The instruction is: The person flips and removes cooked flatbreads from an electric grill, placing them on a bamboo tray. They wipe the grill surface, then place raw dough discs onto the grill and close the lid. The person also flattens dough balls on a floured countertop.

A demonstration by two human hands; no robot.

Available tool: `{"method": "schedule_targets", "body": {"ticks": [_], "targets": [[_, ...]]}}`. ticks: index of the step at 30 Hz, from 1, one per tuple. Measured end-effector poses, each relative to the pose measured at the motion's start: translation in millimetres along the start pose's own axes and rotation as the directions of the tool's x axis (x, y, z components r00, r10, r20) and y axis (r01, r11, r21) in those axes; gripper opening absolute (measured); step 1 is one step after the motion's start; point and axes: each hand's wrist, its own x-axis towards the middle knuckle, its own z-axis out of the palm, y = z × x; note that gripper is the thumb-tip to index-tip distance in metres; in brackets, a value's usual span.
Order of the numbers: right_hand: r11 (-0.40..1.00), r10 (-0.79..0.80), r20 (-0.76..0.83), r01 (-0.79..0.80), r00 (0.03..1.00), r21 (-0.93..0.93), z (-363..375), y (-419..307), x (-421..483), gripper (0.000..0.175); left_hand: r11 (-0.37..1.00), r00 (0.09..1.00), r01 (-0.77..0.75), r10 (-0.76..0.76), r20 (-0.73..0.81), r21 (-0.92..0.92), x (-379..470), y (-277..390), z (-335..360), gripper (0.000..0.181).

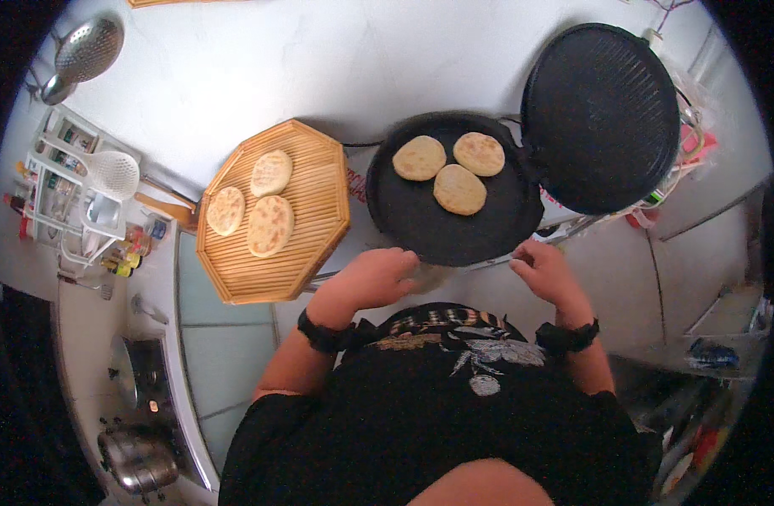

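Three round browned flatbreads (460,190) lie close together on the black lower plate of an electric griddle (450,237). Its ribbed black lid (602,120) stands open at the right. Three more flatbreads (270,226) rest on an octagonal tray of bamboo or reed strips (320,209) to the left. My left hand (383,275) is at the griddle's near left edge, fingers curled; whether it touches the rim or holds anything is unclear. My right hand (538,265) is near the griddle's front right edge, thumb and fingertips close together, with nothing visible between them.
A white rack (77,218) with jars and a white slotted ladle (113,175) stands at the left. Metal strainers (89,50) hang above it. A steel pot (137,458) sits at the lower left. Plastic bags and a cord lie behind the lid at the right.
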Motion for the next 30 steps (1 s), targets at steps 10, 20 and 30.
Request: {"method": "schedule_targets", "body": {"ticks": [10,20,30], "targets": [[0.998,0.044,0.049,-0.046,0.998,0.042,6.1,7.6,5.4,0.023,1.0,0.997,0.001,-0.003,-0.076,-0.027,-4.7,1.1,1.7,0.029],[0.999,0.037,0.019,-0.037,0.999,0.022,2.4,9.8,3.5,0.022,0.998,0.997,-0.057,0.056,-0.056,-0.027,8.0,1.2,0.8,0.03],[0.995,0.096,0.008,-0.096,0.995,0.029,-5.1,8.3,-2.5,0.022,0.995,0.994,-0.097,0.096,-0.051,-0.006,20.2,-0.8,2.7,0.027]]}}
